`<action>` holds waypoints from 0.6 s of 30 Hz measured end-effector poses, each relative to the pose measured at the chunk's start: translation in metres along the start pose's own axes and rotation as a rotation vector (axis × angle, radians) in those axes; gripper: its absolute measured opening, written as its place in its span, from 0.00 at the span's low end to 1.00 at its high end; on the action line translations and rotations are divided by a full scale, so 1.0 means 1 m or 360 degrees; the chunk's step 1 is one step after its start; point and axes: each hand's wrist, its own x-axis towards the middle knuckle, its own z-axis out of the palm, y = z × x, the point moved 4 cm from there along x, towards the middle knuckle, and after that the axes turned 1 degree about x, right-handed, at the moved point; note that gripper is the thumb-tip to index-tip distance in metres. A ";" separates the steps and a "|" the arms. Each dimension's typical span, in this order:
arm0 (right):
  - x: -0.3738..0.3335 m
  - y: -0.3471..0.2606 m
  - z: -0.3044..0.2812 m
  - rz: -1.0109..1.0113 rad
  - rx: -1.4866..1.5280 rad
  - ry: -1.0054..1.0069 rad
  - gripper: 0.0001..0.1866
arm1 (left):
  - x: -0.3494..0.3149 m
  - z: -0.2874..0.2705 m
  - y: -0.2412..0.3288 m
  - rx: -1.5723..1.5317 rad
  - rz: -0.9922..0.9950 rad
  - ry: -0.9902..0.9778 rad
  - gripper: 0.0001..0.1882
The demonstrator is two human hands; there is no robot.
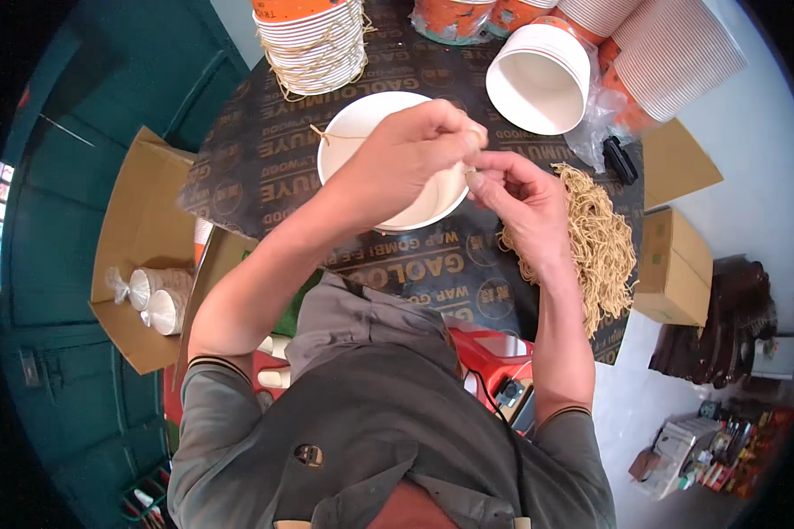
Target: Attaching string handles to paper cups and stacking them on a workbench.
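White paper bowl (388, 167) under both hands (468, 163) pinching twine (331, 137); twine heap (591, 238) right

Small packing workshop or storeroom: dark printed board as counter (265, 167); tied stack of paper bowls (318, 44) far left; sleeved bowl stacks (670, 48) far right; twine bundle (595, 238) right; cardboard boxes (141, 256) left, (675, 264) right.

White paper bowl (388, 167) upright on dark table, thin tan string (331, 137) apparently across rim.
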 end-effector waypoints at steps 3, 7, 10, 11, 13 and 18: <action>-0.001 -0.001 0.005 -0.0014 -0.0061 -0.0005 0.08 | 0.006 0.007 0.010 0.0066 0.0014 -0.0092 0.12; -0.008 0.003 0.020 -0.0051 -0.0024 0.0108 0.07 | 0.019 0.006 0.016 -0.0018 0.0083 -0.0148 0.11; -0.014 0.000 0.033 -0.0050 -0.0002 0.0105 0.08 | 0.023 -0.002 0.020 -0.0032 0.0091 -0.0095 0.10; -0.014 0.000 0.036 -0.0051 -0.0012 0.0101 0.08 | 0.024 -0.006 0.021 -0.0059 0.0086 -0.0070 0.10; -0.014 -0.003 0.039 -0.0049 -0.0002 0.0138 0.07 | 0.024 -0.013 0.019 -0.0049 0.0101 -0.0007 0.14; -0.012 0.010 0.035 -0.0047 0.0050 0.0273 0.08 | -0.009 -0.017 0.031 0.0800 0.0090 0.0371 0.22</action>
